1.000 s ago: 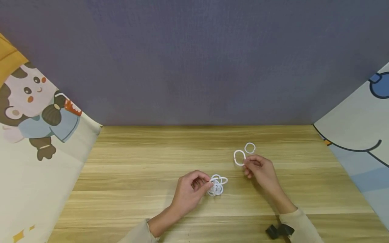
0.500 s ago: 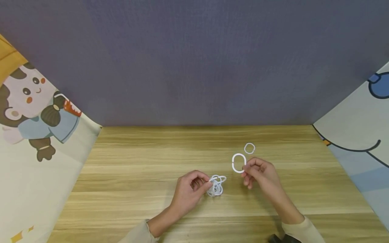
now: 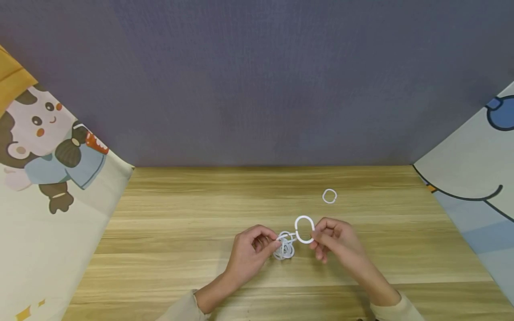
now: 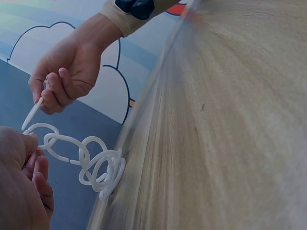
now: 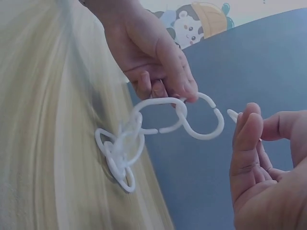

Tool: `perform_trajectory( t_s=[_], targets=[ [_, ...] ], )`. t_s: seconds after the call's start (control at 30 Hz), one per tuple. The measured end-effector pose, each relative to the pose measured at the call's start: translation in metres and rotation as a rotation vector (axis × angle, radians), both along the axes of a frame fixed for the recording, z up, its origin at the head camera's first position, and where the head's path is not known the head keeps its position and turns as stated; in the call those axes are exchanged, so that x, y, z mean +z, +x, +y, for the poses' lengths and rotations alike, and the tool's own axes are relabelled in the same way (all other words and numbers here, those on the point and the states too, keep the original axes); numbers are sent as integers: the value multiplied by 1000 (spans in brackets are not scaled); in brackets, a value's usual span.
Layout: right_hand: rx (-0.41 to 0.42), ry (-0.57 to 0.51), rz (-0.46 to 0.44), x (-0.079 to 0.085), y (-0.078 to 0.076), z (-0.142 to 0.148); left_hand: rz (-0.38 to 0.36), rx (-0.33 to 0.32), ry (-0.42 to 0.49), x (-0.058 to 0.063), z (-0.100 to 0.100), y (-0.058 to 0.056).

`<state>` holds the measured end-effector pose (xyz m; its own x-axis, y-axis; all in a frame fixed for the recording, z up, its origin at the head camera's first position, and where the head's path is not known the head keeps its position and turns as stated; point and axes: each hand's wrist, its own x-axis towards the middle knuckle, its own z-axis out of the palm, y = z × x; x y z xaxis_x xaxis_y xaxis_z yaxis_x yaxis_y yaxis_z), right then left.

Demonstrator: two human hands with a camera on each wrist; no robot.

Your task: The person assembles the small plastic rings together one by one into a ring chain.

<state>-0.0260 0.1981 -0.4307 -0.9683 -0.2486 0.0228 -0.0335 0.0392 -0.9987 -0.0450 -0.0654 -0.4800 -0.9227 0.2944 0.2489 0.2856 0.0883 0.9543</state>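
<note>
A chain of white plastic C-shaped links [image 3: 286,252] hangs from my left hand [image 3: 252,250], its lower links bunched on the table. Thumb and fingertip of the left hand pinch the chain's top link [image 5: 218,125], whose small gap faces the right hand in the right wrist view. My right hand [image 3: 336,240] pinches a single white oval link [image 3: 304,217] by its right side. In the right wrist view this single link appears almost edge-on, close to the top link; whether they touch cannot be told. Another loose white link [image 3: 323,196] lies flat on the table beyond the right hand.
The wood-grain table [image 3: 180,214] extends around both hands. A dark grey-blue panel [image 3: 257,89] stands along its far edge. Cartoon-printed walls [image 3: 96,187] border it left and right. A black device [image 4: 136,7] sits on the right sleeve.
The right hand has come left and nearer with the single link, from beside the loose link to the chain. My left hand has stayed in place, holding the chain.
</note>
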Motion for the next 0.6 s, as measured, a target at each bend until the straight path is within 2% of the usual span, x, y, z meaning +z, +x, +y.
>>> perform_trajectory(
  t_s=[0.33,0.6],
  targets=[
    [58,59,-2,-9,0,-9,-1,5,-12,1,0,0],
    [62,69,-25,-11,0,-11,9,10,-11,-3,0,0]
  ],
)
